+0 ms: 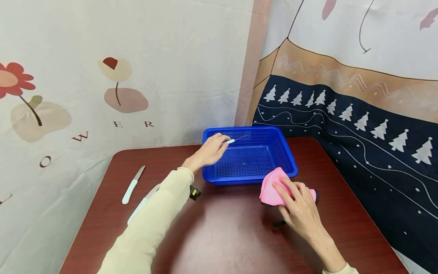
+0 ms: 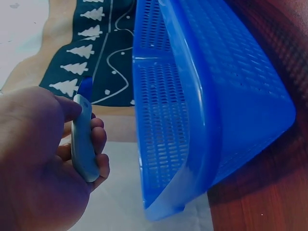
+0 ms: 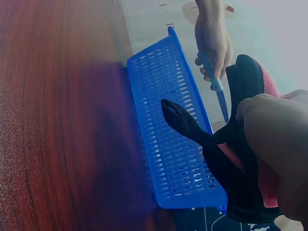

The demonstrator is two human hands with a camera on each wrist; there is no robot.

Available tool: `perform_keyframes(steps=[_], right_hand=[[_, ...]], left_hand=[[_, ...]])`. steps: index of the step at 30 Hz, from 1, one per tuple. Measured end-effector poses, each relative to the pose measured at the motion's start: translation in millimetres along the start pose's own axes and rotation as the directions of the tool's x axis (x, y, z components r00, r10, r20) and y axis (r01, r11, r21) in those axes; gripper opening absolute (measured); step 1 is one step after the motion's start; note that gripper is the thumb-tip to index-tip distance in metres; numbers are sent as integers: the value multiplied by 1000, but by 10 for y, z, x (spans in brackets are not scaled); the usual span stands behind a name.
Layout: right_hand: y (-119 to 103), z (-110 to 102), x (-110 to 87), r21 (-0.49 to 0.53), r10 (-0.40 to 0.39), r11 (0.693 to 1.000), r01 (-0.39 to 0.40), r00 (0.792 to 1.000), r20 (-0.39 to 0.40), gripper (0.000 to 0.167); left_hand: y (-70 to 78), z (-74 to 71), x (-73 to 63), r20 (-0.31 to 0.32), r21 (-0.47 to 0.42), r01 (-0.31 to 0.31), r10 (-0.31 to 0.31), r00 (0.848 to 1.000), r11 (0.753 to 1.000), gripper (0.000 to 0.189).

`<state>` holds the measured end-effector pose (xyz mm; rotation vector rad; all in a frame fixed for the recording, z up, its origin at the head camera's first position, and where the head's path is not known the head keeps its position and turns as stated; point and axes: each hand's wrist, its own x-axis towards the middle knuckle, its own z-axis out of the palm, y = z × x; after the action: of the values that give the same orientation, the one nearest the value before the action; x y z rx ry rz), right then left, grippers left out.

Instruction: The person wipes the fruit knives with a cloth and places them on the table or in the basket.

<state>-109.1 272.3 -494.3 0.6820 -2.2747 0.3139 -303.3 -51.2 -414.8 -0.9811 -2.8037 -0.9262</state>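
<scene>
L hand has fingers curled round the handle of a knife, held higher than rim of blue basket, near its left side. R hand grips pink cloth item w/ black trim. Poss. risk: bare blade may nick cloth, b/c of careless crossing of hands. Knife looks slim, w/ pale handle, thin blade. Another knife lies on table.

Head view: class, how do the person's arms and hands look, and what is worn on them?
The left hand and right hand are bare, without gloves. The left sleeve is long, plain and cream. Near its end is a small black device with a yellow-green marking. Only the edge of the right sleeve, also cream, shows.
</scene>
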Motion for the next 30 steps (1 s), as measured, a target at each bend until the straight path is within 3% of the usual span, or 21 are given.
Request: perform_keyframes(steps=[6,15,30], right_hand=[[9,26,-30,9,1,1000,-1,1000,4,52],[-1,29,-33,16,-2,1000,2,1000,16,56],[-14,45,-17,40,-16,999,15,1000,20,57]], left_hand=[[-31,103,116,44,18,42,-43,998,999,39],[10,130,132,84,41,140,-143,986,989,66],[25,10,-69,93,101,188,-198,976,977,88]])
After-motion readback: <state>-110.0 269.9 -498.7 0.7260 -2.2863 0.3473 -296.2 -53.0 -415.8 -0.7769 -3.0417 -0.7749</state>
